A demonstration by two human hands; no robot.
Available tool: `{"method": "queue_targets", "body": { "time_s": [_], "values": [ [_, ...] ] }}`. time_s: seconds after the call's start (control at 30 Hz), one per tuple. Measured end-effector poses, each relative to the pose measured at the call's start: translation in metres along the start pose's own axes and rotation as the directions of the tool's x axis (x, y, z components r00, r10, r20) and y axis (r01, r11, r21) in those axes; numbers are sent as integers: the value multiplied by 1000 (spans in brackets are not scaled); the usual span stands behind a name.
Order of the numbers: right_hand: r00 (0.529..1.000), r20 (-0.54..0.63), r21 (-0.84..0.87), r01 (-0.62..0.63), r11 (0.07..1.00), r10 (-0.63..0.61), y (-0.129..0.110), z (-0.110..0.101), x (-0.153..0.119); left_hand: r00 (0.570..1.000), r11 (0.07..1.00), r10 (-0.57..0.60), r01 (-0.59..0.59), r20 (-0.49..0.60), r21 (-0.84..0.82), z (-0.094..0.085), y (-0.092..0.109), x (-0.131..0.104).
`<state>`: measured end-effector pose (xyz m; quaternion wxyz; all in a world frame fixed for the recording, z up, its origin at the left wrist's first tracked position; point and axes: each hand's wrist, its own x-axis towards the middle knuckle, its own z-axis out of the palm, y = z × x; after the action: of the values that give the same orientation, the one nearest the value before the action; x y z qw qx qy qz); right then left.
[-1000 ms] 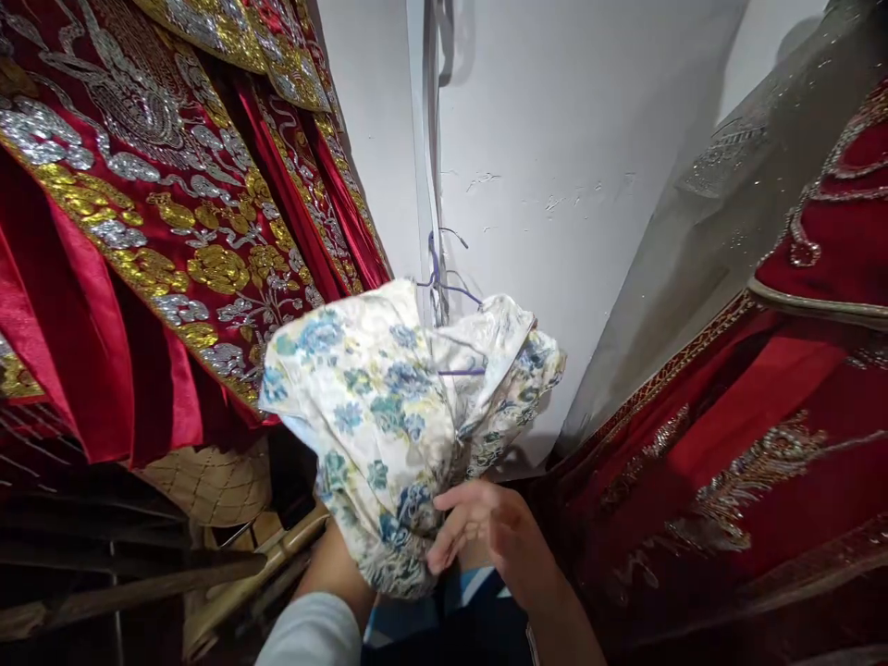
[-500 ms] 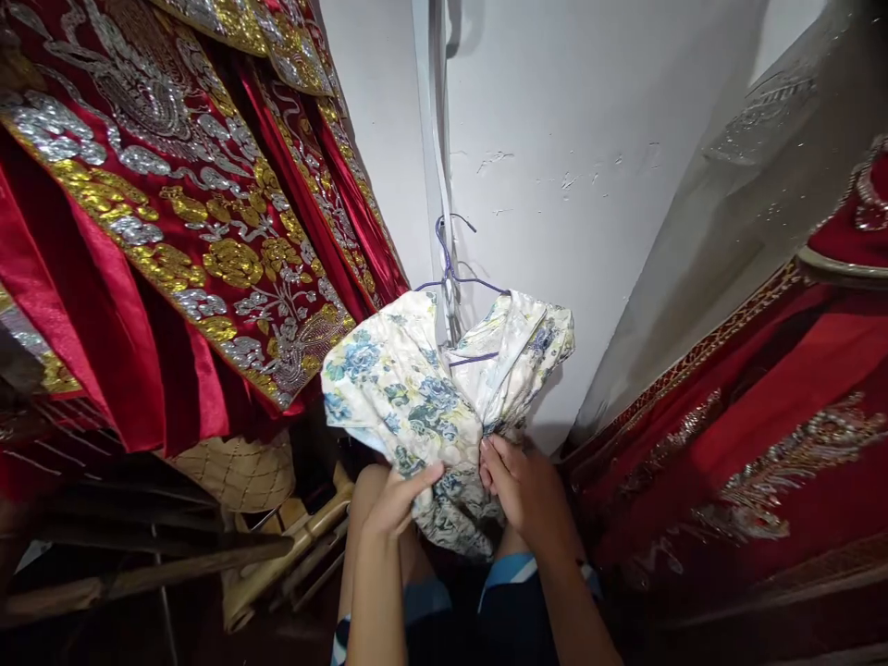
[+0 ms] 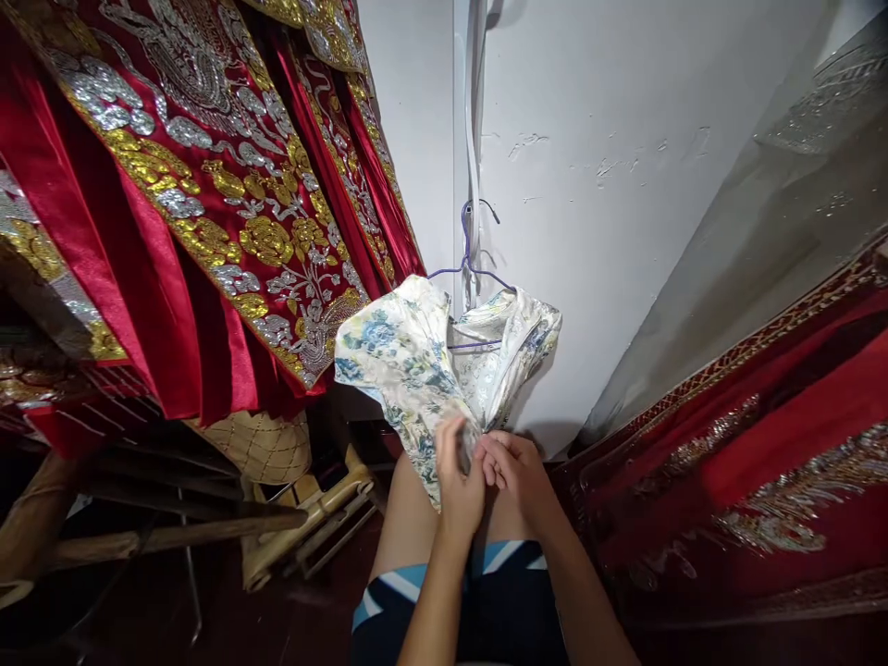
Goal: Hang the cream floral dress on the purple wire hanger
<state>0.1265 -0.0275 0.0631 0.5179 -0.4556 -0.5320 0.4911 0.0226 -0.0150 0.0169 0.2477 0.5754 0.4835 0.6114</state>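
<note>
A white floral garment with blue and green flowers hangs from a purple wire hanger against the wall. My right hand pinches the garment's front edge where its two sides meet. Close beside it, my left hand is raised over the lower front, its fingers bent and apart and its thumb near my right fingertips. Some of the cloth behind both hands is hidden.
Red embroidered cloth with gold and silver work hangs at the left, above a bamboo frame. More red beaded cloth stands at the right under clear plastic. A pale strip runs down the white wall.
My left hand has let go of the garment's left side and moved right, up beside my right hand. The garment's lower part has dropped between my knees, and the view has shifted slightly.
</note>
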Motion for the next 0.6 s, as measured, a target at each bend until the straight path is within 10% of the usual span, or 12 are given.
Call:
{"method": "queue_targets", "body": {
  "time_s": [0.1,0.43,0.6],
  "values": [
    [998,63,-51,-14,999,17,-11,2,12,978,989,-81,104,194,-108,3,2,2],
    [995,16,330,89,940,-100,-134,-27,124,981,998,-59,64,187,-22,-2,-43,5],
    [979,-3,218,198,956,-203,-138,-15,123,970,996,64,-76,234,42,-15,-21,45]
  ]
}}
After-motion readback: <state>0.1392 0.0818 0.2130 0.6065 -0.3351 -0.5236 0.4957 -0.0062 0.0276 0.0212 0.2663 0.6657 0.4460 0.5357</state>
